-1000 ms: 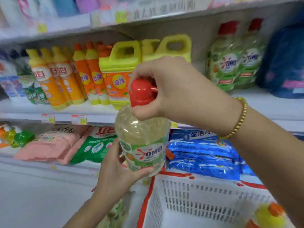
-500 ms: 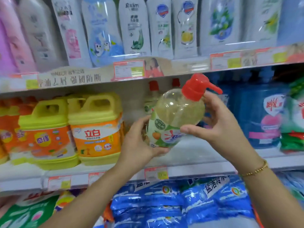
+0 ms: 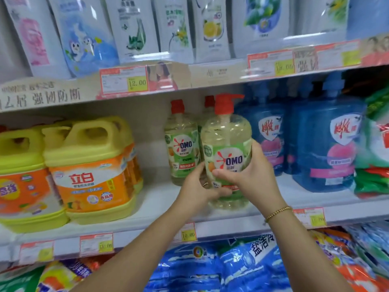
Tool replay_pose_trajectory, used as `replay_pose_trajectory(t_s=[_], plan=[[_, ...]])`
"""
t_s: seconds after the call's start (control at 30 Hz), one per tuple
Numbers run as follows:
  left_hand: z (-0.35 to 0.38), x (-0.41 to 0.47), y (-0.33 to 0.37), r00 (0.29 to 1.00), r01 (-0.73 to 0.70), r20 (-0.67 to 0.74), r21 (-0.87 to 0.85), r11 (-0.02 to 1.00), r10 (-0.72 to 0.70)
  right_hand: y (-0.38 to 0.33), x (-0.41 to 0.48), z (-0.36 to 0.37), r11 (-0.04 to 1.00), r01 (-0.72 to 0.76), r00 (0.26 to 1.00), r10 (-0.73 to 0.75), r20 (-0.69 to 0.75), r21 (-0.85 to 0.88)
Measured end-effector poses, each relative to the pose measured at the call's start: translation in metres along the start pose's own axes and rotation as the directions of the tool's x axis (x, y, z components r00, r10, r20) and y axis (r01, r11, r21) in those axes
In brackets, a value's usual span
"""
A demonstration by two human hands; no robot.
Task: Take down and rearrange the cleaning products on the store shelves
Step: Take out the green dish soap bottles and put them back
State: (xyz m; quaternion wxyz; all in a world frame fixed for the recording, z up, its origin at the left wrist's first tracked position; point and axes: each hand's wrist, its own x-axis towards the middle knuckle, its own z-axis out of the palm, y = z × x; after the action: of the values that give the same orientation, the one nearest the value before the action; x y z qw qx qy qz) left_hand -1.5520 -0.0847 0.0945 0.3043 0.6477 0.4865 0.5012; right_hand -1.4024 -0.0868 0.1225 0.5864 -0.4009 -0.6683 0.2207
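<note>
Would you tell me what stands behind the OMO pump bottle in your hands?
Another OMO bottle stands behind the held pump bottle, leftward. Directly behind, only a red cap shows; its body is covered.

A shop: price tags [image 3: 124, 81] edging stocked shelves [image 3: 189, 209].

Red-capped clear bottle [image 3: 226, 131], green-labelled; yellow-orange jugs [image 3: 90, 169]

Behind the OMO bottle [image 3: 226, 133] in hand, I see only the red cap [image 3: 209, 101] of another. The leftmost yellow jug [image 3: 19, 175] is cut by the frame edge, the pouches [image 3: 134, 26] lose their tops, and the small print on the price tags [image 3: 123, 81] blurs beyond reading.
</note>
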Motion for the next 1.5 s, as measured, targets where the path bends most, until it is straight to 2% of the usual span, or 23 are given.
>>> replay_pose_trajectory(t_s=[0.1, 0.17, 0.23, 0.3, 0.33, 0.4, 0.47, 0.53, 0.7, 0.83, 1.0, 1.07, 1.13, 1.2, 1.27, 1.33, 1.4, 1.5], plan=[[-0.016, 0.008, -0.008, 0.997, 0.058, 0.042, 0.022, 0.998, -0.059, 0.008, 0.013, 0.011, 0.997, -0.077, 0.997, 0.077, 0.021, -0.013], [-0.028, 0.011, -0.007, 0.999, 0.05, 0.014, 0.077, 0.996, -0.051, 0.011, 0.022, 0.017, 0.994, -0.108, 0.993, 0.109, 0.041, -0.026], [-0.042, 0.014, -0.007, 0.989, 0.03, -0.149, 0.234, 0.972, 0.006, 0.011, 0.031, 0.021, 0.989, -0.141, 0.988, 0.144, 0.056, -0.048], [-0.057, 0.019, -0.011, 0.932, 0.053, -0.35, 0.388, 0.92, 0.094, 0.012, 0.037, 0.025, 0.976, -0.179, 0.98, 0.187, 0.064, -0.121], [-0.063, 0.025, -0.015, 0.906, 0.068, -0.407, 0.417, 0.906, 0.119, 0.012, 0.039, 0.027, 0.959, -0.192, 0.977, 0.208, 0.057, -0.206], [-0.073, 0.038, -0.024, 0.883, 0.119, -0.463, 0.381, 0.917, 0.078, 0.011, 0.04, 0.033, 0.892, -0.2, 0.972, 0.233, 0.033, -0.406], [-0.076, 0.052, -0.03, 0.883, 0.179, -0.469, 0.3, 0.937, -0.018, 0.01, 0.041, 0.039, 0.844, -0.235, 0.962, 0.273, 0.009, -0.483], [-0.075, 0.062, -0.034, 0.892, 0.197, -0.446, 0.252, 0.947, -0.067, 0.009, 0.049, 0.045, 0.83, -0.283, 0.947, 0.322, -0.003, -0.481], [-0.074, 0.072, -0.044, 0.897, 0.147, -0.44, 0.204, 0.968, -0.043, 0.026, 0.078, 0.064, 0.826, -0.315, 0.939, 0.343, -0.026, -0.468], [-0.071, 0.074, -0.048, 0.887, 0.129, -0.461, 0.209, 0.969, -0.018, 0.038, 0.098, 0.068, 0.801, -0.356, 0.907, 0.42, 0.029, -0.481], [-0.067, 0.072, -0.045, 0.887, 0.168, -0.46, 0.218, 0.961, -0.05, 0.04, 0.097, 0.065, 0.814, -0.323, 0.915, 0.399, 0.06, -0.483], [-0.065, 0.065, -0.039, 0.902, 0.2, -0.425, 0.27, 0.942, -0.069, 0.04, 0.092, 0.065, 0.815, -0.329, 0.908, 0.412, 0.078, -0.476], [-0.068, 0.044, -0.024, 0.928, 0.165, -0.372, 0.325, 0.931, -0.035, 0.034, 0.084, 0.065, 0.793, -0.341, 0.892, 0.442, 0.091, -0.505], [-0.078, 0.008, -0.007, 0.939, 0.057, -0.339, 0.328, 0.943, 0.061, 0.016, 0.068, 0.063, 0.757, -0.235, 0.919, 0.378, 0.115, -0.61], [-0.094, -0.04, 0.005, 0.943, -0.021, -0.309, 0.311, 0.95, 0.122, -0.014, 0.047, 0.062, 0.737, -0.041, 0.961, 0.213, 0.174, -0.674], [-0.116, -0.091, 0.007, 0.943, -0.053, -0.303, 0.283, 0.958, 0.141, -0.048, 0.02, 0.068, 0.766, 0.123, 0.951, 0.091, 0.296, -0.631], [-0.142, -0.141, 0.001, 0.939, -0.044, -0.315, 0.284, 0.958, 0.137, -0.083, -0.014, 0.088, 0.836, 0.229, 0.886, 0.032, 0.463, -0.498], [-0.191, -0.213, -0.014, 0.926, 0.049, -0.372, 0.302, 0.952, 0.07, -0.118, -0.073, 0.136, 0.902, 0.326, 0.712, -0.038, 0.701, -0.283]])
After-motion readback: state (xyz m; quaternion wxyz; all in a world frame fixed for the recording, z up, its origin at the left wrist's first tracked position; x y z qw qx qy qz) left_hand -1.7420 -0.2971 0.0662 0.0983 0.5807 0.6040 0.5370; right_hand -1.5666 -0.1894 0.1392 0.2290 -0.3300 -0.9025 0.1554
